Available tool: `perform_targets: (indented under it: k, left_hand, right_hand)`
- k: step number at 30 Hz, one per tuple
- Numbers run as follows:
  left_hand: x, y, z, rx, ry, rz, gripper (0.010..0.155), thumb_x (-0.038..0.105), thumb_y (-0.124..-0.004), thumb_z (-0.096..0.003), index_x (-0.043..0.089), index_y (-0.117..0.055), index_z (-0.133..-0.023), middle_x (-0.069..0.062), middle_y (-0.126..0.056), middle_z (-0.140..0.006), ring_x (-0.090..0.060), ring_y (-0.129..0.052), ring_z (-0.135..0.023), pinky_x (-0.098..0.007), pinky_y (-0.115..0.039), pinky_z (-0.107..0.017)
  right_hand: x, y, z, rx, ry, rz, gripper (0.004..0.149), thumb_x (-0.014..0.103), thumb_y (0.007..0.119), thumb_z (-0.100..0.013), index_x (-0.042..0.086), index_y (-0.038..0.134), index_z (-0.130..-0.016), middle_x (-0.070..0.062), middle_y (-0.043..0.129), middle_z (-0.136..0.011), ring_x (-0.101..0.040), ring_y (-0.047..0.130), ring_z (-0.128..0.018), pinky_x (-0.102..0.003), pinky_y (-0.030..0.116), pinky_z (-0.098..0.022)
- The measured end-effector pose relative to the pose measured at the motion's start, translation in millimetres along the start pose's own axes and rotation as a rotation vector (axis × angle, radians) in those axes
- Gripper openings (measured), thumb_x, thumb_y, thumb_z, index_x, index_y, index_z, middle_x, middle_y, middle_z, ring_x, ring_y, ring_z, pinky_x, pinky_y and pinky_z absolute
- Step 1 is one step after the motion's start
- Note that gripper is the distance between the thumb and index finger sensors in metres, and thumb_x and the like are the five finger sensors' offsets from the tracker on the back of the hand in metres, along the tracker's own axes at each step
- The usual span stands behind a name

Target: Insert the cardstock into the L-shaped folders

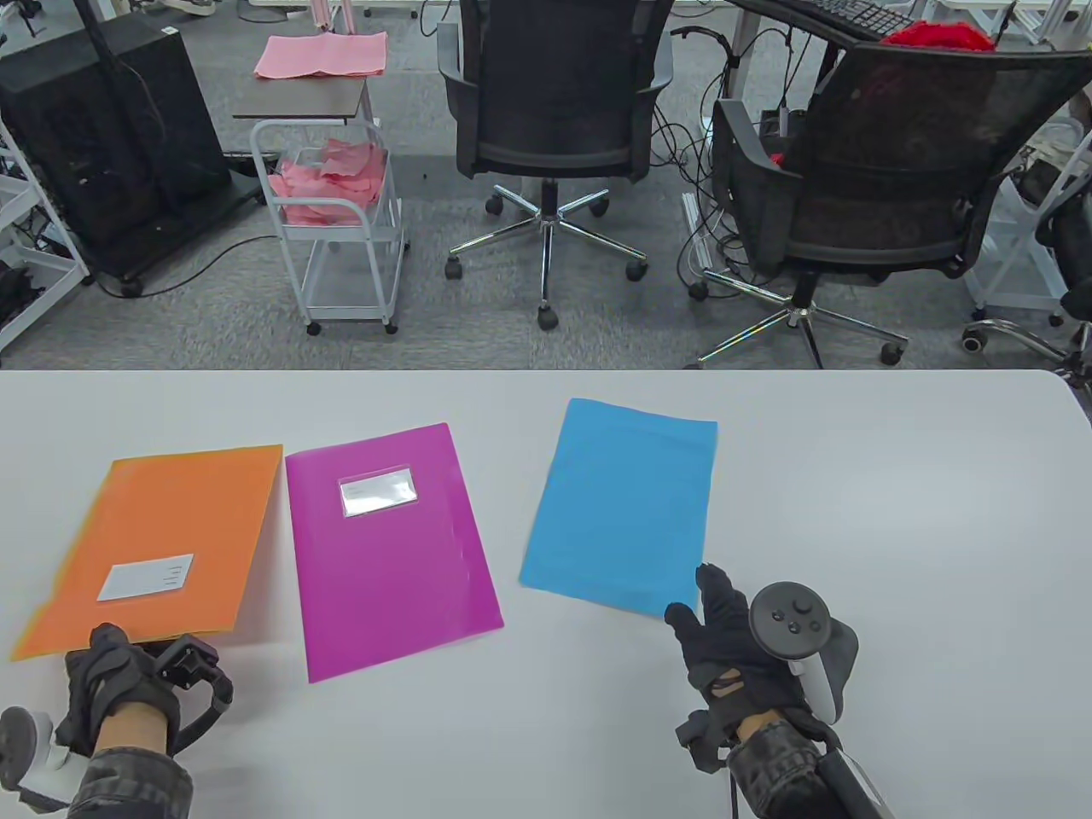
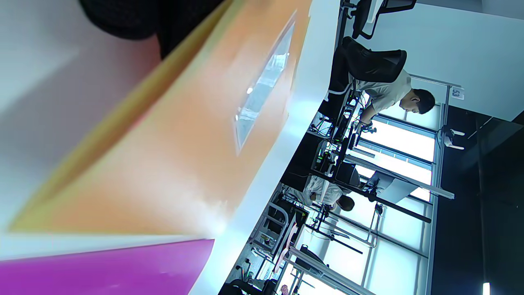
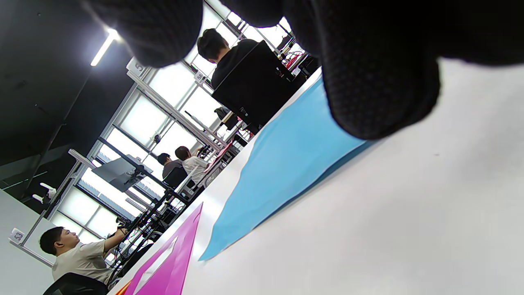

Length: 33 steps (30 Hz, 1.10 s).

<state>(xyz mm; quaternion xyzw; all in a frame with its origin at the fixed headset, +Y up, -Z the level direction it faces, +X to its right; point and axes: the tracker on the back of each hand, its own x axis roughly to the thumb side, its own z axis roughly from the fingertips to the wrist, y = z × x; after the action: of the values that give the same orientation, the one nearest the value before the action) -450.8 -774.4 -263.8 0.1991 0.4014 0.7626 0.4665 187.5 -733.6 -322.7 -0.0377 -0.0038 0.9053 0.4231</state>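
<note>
I am looking at the blue cardstock [image 1: 625,506], which is lying flat on the white table [image 1: 896,512] right of centre, its near right corner sitting just at the fingertips of my right hand [image 1: 734,640]. That hand is resting on the table with its fingers [image 1: 715,589] stretched forward toward the corner, holding nothing; in the right wrist view a gloved fingertip [image 3: 376,82] is hanging over the sheet's near edge [image 3: 286,164], though I cannot tell whether it is actually pressing on it. To the left of the sheet, well apart from it, the magenta folder [image 1: 392,554] is lying closed, a clear label pocket [image 1: 379,492] near its far end. Just beside that, the orange folder [image 1: 162,546] is lying tilted, a white label [image 1: 146,577] on its cover and a yellower layer showing along its left edge. My left hand [image 1: 111,682] is sitting at the orange folder's near edge, fingers curled down against it; whether they are pinching the edge or only touching it, I cannot tell. Beyond the table two office chairs [image 1: 554,111] are standing, along with a white cart [image 1: 341,222] holding pink paper.
</note>
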Motion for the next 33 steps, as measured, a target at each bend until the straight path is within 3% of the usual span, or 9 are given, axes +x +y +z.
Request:
perform_targets:
  k: [5,7,13,16,19,23,26,29,33]
  left_hand:
    - [0.2,-1.5,1.6,-0.019,0.004,-0.002,0.084,0.045,-0.060,-0.0537,0.007,0.001,-0.098,-0.028,-0.030,-0.106,-0.051,-0.068,-0.093,-0.063,-0.062,-0.060]
    - [0.2,-3.4,2.9,-0.051,0.016,0.002,0.088,0.048,-0.059,-0.0543,0.007,0.006,-0.096,-0.030,-0.014,-0.104,-0.056,-0.049,-0.099,-0.065,-0.056,-0.063]
    - [2.4,-8.8,13.2,-0.047,0.068,-0.035,0.094,0.053,-0.058,-0.0551,0.004,0.015,-0.091,-0.032,0.010,-0.095,-0.062,-0.010,-0.096,-0.070,-0.037,-0.065]
    - [4.9,-14.8,19.9,-0.064,0.022,-0.126,0.094,0.053,-0.058,-0.0554,0.004,0.015,-0.090,-0.032,0.012,-0.094,-0.062,-0.007,-0.095,-0.071,-0.033,-0.065]
    - [7.4,-31.9,30.3,-0.142,-0.106,-0.300,0.094,0.053,-0.059,-0.0552,0.004,0.013,-0.091,-0.032,0.009,-0.096,-0.062,-0.013,-0.096,-0.071,-0.036,-0.065]
    - [2.9,-85.5,55.7,-0.346,-0.411,-0.658,0.093,0.054,-0.063,-0.0529,0.005,0.003,-0.097,-0.031,-0.006,-0.102,-0.061,-0.031,-0.099,-0.070,-0.045,-0.064]
    - [-14.0,-130.2,77.0,-0.499,-0.539,-0.930,0.092,0.057,-0.066,-0.0506,0.007,-0.007,-0.101,-0.030,-0.018,-0.105,-0.060,-0.041,-0.099,-0.069,-0.050,-0.063]
    - [-42.2,-174.3,94.9,-0.669,-0.495,-1.222,0.098,0.062,-0.069,-0.0495,0.007,-0.008,-0.102,-0.031,-0.018,-0.106,-0.060,-0.041,-0.099,-0.070,-0.050,-0.063]
    - [-83.0,-225.8,113.1,-0.695,-0.428,-1.702,0.110,0.076,-0.067,-0.0465,0.006,-0.003,-0.102,-0.033,-0.014,-0.106,-0.064,-0.037,-0.100,-0.072,-0.049,-0.065]
  right_hand:
    - [-0.1,0.0,0.6,0.007,0.011,0.003,0.073,0.048,0.075,-0.037,0.011,0.044,-0.092,-0.030,0.060,-0.087,-0.035,0.096,-0.030,-0.042,0.085,-0.013]
    - [-0.2,0.0,0.5,0.008,0.014,0.003,0.073,0.048,0.075,-0.037,0.011,0.044,-0.092,-0.030,0.060,-0.086,-0.035,0.096,-0.030,-0.042,0.085,-0.013]
    - [0.0,0.7,0.9,0.020,0.026,0.012,0.073,0.049,0.075,-0.037,0.011,0.044,-0.092,-0.030,0.060,-0.086,-0.034,0.096,-0.030,-0.042,0.086,-0.013]
    - [0.4,0.9,1.2,0.026,0.029,0.018,0.073,0.049,0.075,-0.037,0.011,0.044,-0.092,-0.030,0.061,-0.086,-0.034,0.096,-0.030,-0.042,0.086,-0.013]
    - [1.1,1.5,1.3,0.030,0.028,0.021,0.074,0.049,0.074,-0.037,0.011,0.044,-0.092,-0.030,0.061,-0.086,-0.034,0.096,-0.030,-0.041,0.086,-0.013]
    - [2.5,2.2,1.1,0.035,0.025,0.025,0.074,0.050,0.074,-0.037,0.011,0.044,-0.092,-0.030,0.061,-0.086,-0.034,0.096,-0.030,-0.041,0.086,-0.013]
    - [2.7,2.4,0.7,0.037,0.027,0.020,0.074,0.050,0.074,-0.037,0.011,0.044,-0.092,-0.030,0.062,-0.086,-0.034,0.096,-0.030,-0.041,0.086,-0.013]
    - [2.8,2.4,0.4,0.039,0.030,0.016,0.074,0.050,0.074,-0.037,0.011,0.044,-0.092,-0.030,0.062,-0.085,-0.034,0.096,-0.029,-0.041,0.086,-0.013]
    - [3.2,3.3,-0.3,0.051,0.033,0.016,0.074,0.051,0.074,-0.038,0.010,0.044,-0.092,-0.030,0.063,-0.085,-0.034,0.096,-0.029,-0.041,0.086,-0.013]
